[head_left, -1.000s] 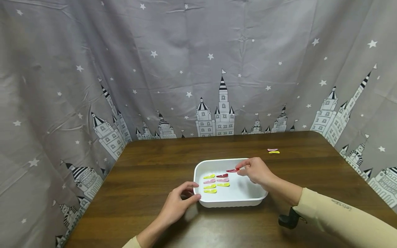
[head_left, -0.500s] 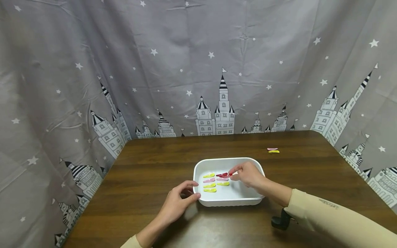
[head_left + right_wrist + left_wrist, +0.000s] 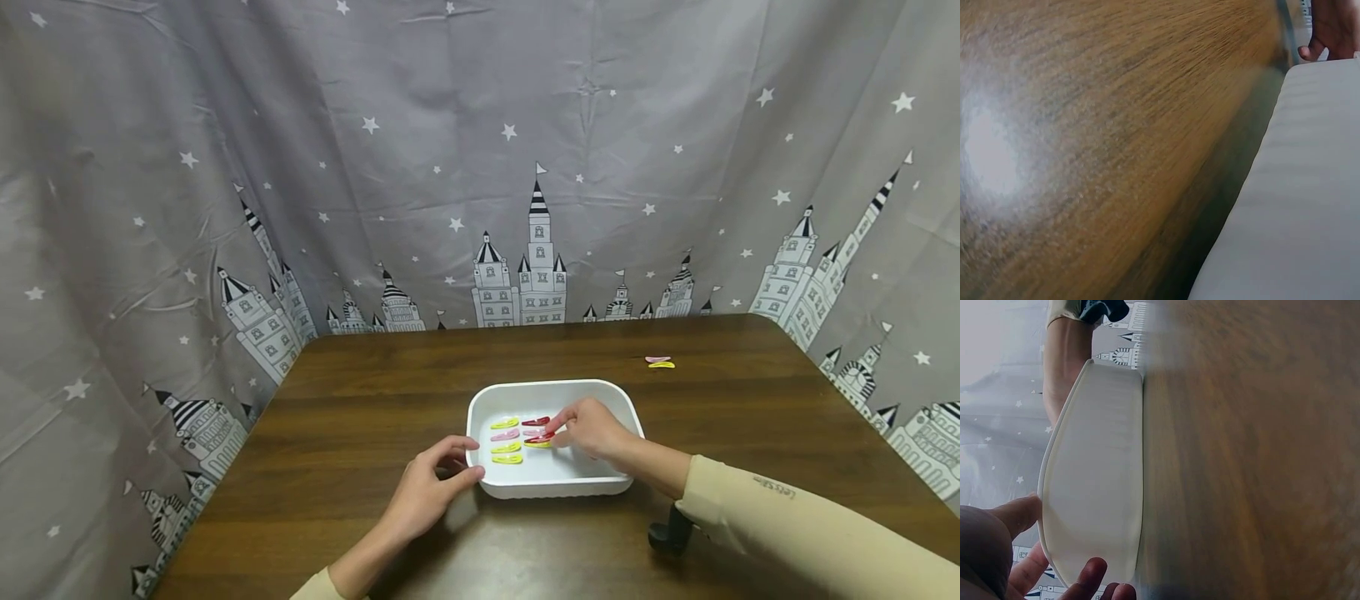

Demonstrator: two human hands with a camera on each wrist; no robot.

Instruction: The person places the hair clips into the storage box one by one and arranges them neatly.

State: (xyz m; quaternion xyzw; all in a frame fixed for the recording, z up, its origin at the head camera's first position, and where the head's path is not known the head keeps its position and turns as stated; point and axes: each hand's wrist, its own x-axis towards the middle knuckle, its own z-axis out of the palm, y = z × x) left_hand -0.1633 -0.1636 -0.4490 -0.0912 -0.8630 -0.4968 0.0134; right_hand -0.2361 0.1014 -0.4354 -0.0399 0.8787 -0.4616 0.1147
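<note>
My right hand (image 3: 596, 433) pinches a red snap hair clip (image 3: 534, 439) inside a white tray (image 3: 555, 490). The clip overlaps a yellow clip (image 3: 542, 446) in the right-hand column. Above that one lie a pink clip (image 3: 532, 432) and another red clip (image 3: 536, 422). The left column has yellow clips (image 3: 506, 459) and a pink clip (image 3: 506, 435). My left hand (image 3: 433, 492) holds the tray's left front corner, thumb and fingers spread around it. In the left wrist view, the hand's fingers (image 3: 1089, 575) lie against the tray's outer wall.
On the wooden table (image 3: 360, 400), a pink clip (image 3: 657, 359) and a yellow clip (image 3: 662, 365) lie beyond the tray to the right. A grey curtain (image 3: 420, 125) with castles and stars hangs behind. A black device (image 3: 670, 533) hangs under the right wrist.
My right hand has brought the red clip from the tray's back area leftward and toward me, past the other red clip, down to the yellow one. The left hand has stayed at the tray.
</note>
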